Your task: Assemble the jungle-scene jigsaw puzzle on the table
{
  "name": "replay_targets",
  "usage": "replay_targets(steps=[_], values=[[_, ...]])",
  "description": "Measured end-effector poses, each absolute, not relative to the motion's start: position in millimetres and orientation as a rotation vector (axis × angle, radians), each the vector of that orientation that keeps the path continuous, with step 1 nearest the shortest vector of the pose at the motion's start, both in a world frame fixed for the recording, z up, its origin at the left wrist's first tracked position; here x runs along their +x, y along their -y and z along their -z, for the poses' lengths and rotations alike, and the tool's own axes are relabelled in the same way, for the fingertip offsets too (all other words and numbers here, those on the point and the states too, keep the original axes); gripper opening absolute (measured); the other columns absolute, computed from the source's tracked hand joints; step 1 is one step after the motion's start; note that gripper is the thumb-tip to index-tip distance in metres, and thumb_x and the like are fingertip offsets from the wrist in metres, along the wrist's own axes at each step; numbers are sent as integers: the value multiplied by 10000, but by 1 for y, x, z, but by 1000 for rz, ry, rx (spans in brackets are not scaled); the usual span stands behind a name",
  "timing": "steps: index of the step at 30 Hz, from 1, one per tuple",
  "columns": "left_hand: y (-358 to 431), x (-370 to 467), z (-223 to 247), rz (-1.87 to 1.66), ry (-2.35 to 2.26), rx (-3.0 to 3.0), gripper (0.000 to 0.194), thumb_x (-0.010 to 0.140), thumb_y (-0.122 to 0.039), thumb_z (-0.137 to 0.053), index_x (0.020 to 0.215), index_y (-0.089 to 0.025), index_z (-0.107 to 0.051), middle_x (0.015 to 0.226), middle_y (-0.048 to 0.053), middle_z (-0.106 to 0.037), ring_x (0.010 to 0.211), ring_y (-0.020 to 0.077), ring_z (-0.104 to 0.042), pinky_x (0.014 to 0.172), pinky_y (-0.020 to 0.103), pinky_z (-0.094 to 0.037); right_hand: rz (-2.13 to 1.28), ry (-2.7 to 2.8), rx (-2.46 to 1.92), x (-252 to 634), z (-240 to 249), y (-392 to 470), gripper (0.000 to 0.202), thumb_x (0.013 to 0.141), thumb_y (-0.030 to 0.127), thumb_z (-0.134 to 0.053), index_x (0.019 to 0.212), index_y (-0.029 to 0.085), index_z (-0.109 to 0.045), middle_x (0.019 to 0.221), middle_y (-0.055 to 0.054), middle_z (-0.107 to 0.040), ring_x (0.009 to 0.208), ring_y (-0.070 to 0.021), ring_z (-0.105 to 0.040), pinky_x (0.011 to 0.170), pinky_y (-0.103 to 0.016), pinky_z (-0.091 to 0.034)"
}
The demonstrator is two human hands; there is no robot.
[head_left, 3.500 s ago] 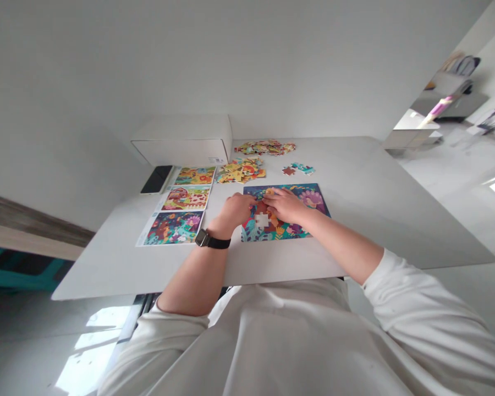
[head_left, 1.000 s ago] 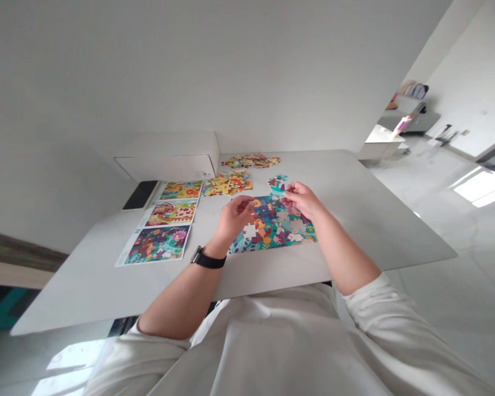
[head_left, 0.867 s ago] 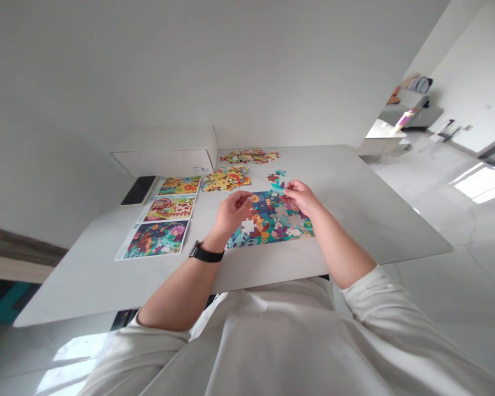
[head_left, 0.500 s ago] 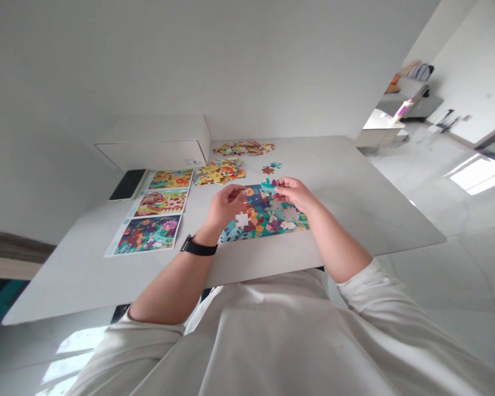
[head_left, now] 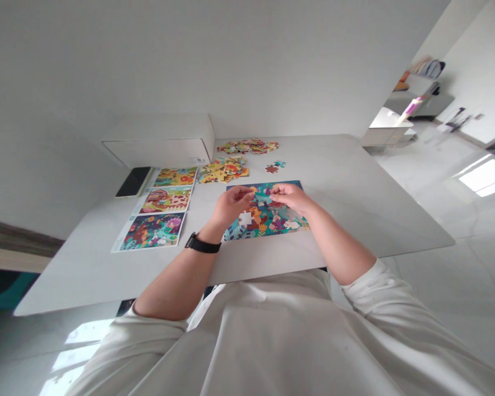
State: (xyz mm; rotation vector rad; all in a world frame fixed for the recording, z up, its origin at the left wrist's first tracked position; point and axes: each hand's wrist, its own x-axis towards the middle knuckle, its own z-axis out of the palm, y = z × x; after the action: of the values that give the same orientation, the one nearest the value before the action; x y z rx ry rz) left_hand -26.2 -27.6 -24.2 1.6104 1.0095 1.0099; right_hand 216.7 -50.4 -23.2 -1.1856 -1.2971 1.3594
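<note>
A colourful jigsaw puzzle (head_left: 268, 223) lies on the white table, with a pale gap (head_left: 245, 219) in its lower left part. Over the puzzle's left side is my left hand (head_left: 232, 204), fingers pinched together; what they hold, if anything, is too small to tell. My right hand (head_left: 291, 197) pinches a teal puzzle piece (head_left: 265, 201) above the upper middle of the puzzle. The fingertips of both hands are close together but apart. Two loose pieces, one reddish brown (head_left: 271, 169) and one blue (head_left: 280, 164), lie behind the puzzle.
Two heaps of loose pieces, a yellow one (head_left: 225, 169) and a reddish one (head_left: 249, 146), lie farther back. At the left are a picture sheet (head_left: 152, 232), a phone (head_left: 134, 182) and a white box (head_left: 160, 151) against the wall. The table's edge (head_left: 268, 273) runs close to my body.
My right hand has brought the teal piece left and lower, towards my left hand. The whole view has shifted slightly.
</note>
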Motion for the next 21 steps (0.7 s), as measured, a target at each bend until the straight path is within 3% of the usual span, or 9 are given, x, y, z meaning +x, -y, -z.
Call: replay_targets(steps=[14, 21], values=[[31, -27, 23, -843, -1010, 1779, 506, 812, -486, -785, 1204, -171, -728, 805, 42, -744, 671, 175, -671, 537, 250, -474, -1251, 1457, -1188, 216, 33, 47, 278, 752, 452, -893, 876, 228, -786, 830, -9, -775, 759, -167, -694, 728, -282, -576], [36, -26, 16, -772, -1028, 1877, 313, 855, -495, -748, 937, -194, -776, 738, 30, -727, 643, 158, -608, 544, 248, -450, -1178, 1602, -1172, 215, 34, 46, 314, 815, 533, -827, 952, 250, -829, 925, -20, -797, 824, -186, -695, 709, -273, -536]])
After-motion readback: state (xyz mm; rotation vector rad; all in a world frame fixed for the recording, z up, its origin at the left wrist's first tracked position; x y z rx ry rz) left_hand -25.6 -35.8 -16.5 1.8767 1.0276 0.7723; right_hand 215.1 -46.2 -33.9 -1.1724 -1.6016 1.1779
